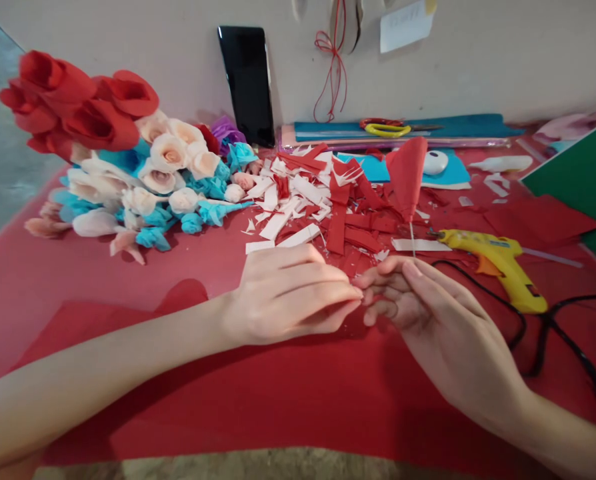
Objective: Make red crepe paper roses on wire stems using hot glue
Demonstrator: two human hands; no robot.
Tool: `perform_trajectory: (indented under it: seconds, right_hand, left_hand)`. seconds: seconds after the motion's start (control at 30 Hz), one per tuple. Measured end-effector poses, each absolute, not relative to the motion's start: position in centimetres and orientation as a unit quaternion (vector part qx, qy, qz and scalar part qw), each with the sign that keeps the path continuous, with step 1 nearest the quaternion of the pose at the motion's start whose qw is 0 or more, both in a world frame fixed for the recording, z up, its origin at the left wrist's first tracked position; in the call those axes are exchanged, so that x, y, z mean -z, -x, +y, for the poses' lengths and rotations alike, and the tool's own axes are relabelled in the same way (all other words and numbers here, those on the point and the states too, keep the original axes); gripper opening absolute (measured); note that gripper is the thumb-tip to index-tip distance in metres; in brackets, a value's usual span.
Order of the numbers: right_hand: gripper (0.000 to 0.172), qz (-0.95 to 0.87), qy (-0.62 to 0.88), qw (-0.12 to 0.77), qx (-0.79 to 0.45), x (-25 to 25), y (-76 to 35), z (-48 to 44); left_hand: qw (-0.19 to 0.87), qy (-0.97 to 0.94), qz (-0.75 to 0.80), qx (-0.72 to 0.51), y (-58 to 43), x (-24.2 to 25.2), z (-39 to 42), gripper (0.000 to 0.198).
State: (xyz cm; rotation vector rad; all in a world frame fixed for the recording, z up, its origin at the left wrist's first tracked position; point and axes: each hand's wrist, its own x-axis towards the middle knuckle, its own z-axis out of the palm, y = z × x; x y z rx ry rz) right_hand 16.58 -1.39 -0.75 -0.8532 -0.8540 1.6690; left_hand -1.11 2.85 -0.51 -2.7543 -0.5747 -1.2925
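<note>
In the middle, my left hand [298, 293] is closed in a pinch, its fingertips meeting those of my right hand. Anything inside that pinch is too small or hidden to make out. Between thumb and forefinger, my right hand [438, 327] grips the thin stem of a red paper flower [407, 175]. The flower is a narrow cone of red paper, held upright, wider at the top. Its stem's lower end is hidden by my fingers. Beneath both hands lies a sheet of red paper [278, 400].
Red and white paper scraps [308, 193] are heaped beyond my hands. A yellow glue gun [498, 263] with a black cord [548, 333] lies right. Paper flowers [128, 167] are piled left. A phone [248, 87] leans on the wall, near yellow-handled scissors [388, 130].
</note>
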Motion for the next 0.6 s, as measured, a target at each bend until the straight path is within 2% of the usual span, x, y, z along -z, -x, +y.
perform_trajectory:
  seconds: [0.23,0.6]
  right_hand:
    - [0.026,-0.340,0.350,0.509,-0.709,0.83,-16.57,-1.28]
    - [0.024,-0.305,0.367,0.496,-0.726,0.88,-16.57,-1.11]
  left_hand:
    - [0.093,0.903,-0.143,0.393,1.37,0.66,3.01,0.013]
    - [0.135,0.915,-0.144,0.353,1.93,0.66,3.26,0.012]
